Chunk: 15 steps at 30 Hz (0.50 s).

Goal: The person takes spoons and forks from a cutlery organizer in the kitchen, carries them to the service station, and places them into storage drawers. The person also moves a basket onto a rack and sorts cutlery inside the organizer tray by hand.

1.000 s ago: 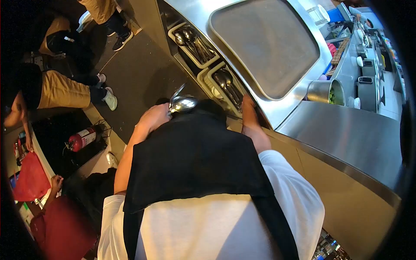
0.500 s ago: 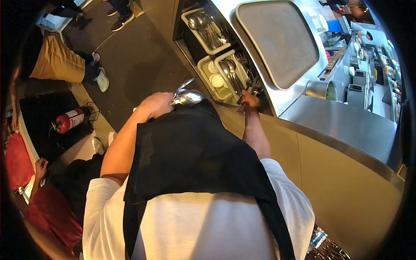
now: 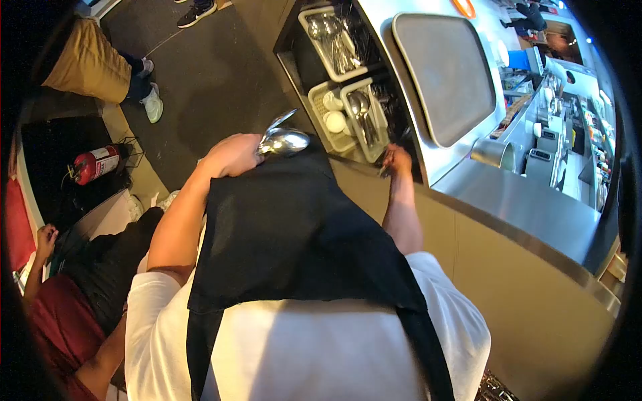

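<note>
Several shiny metal spoons [image 3: 283, 141] are gripped in my left hand [image 3: 234, 155], just above the black apron. My right hand [image 3: 397, 160] is at the front edge of the open drawer, fingers closed; what it pinches is too small to make out. Beside it lies a light cutlery tray [image 3: 372, 148] with spoons inside. Left of that tray, a basket [image 3: 340, 143] holds white round items. Farther back in the drawer sits another tray [image 3: 329, 67] full of metal cutlery.
A large grey tray [image 3: 447, 77] lies on the steel counter [image 3: 525, 200] above the drawer. A metal pot [image 3: 493, 154] stands nearby. At the left are a fire extinguisher [image 3: 95, 165], a person's legs [image 3: 87, 63] and another person in dark red.
My right hand has come from deeper in the drawer to its front edge. The light cutlery tray now sits apart from the drawer's right side. My left hand still holds the spoons.
</note>
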Motion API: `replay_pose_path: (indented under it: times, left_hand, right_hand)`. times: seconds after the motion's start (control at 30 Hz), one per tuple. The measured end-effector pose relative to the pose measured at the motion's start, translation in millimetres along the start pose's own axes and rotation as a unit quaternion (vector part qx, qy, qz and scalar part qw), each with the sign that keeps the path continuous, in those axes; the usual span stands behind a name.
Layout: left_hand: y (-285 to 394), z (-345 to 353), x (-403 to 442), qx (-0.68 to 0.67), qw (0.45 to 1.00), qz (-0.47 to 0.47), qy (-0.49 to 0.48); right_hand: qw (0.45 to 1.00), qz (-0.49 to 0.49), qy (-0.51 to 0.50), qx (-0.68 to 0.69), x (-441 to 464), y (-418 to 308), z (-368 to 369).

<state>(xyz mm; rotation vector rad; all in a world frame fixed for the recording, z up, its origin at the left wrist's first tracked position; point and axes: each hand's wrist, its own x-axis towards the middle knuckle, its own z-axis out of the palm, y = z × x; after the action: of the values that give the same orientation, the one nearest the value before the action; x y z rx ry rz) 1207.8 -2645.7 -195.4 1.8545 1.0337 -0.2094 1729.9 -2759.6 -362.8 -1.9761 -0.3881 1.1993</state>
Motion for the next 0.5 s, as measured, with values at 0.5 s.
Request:
replay_pose_path:
  times: [0.5]
  left_hand:
    - [-16, 3, 29, -0.351, 0.931, -0.092, 0.041]
  right_hand:
    - [0.876, -0.241, 0.18, -0.378, 92, 2, 27]
